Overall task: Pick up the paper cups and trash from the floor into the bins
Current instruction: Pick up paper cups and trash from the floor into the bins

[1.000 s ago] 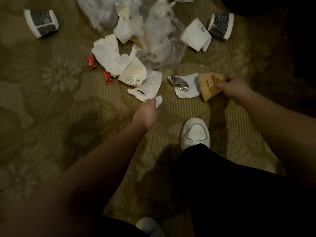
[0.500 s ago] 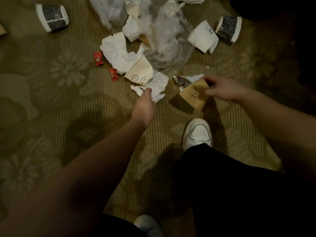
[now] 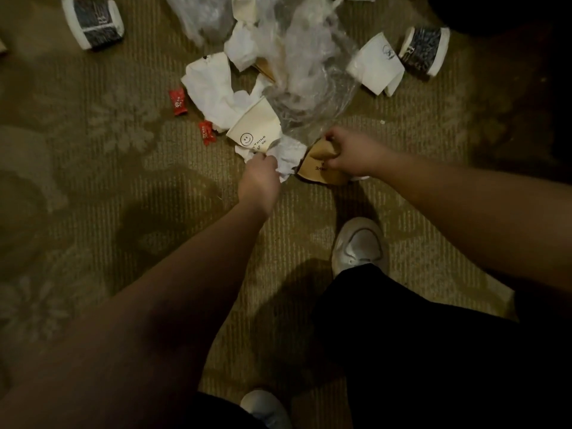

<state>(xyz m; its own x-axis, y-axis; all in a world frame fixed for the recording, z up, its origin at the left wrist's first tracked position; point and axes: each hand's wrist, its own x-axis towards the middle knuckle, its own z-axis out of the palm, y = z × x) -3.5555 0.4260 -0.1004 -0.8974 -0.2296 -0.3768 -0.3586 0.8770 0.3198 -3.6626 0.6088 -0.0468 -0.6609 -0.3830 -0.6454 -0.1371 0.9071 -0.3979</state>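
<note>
My right hand (image 3: 349, 154) grips a crushed brown paper cup (image 3: 315, 168) just above the carpet. My left hand (image 3: 259, 178) pinches a crumpled white tissue (image 3: 289, 156) beside it. A cream cup with a smiley face (image 3: 255, 126) lies touching that tissue. Behind it sit a clear plastic bag (image 3: 309, 66), white napkins (image 3: 213, 85) and a flattened white cup (image 3: 376, 65). Two dark patterned cups lie on their sides, one at the far left (image 3: 93, 21) and one at the far right (image 3: 425, 49). Two red candy wrappers (image 3: 178, 102) (image 3: 206, 133) lie left of the pile.
The patterned olive carpet (image 3: 93, 181) stretches to the left and front. My white shoes (image 3: 359, 246) (image 3: 264, 408) and dark trouser legs fill the lower right. No bin is visible. The upper right corner is dark.
My right hand carried the brown cup leftward toward the left hand and now covers the silver foil and white paper. My left hand took hold of the tissue.
</note>
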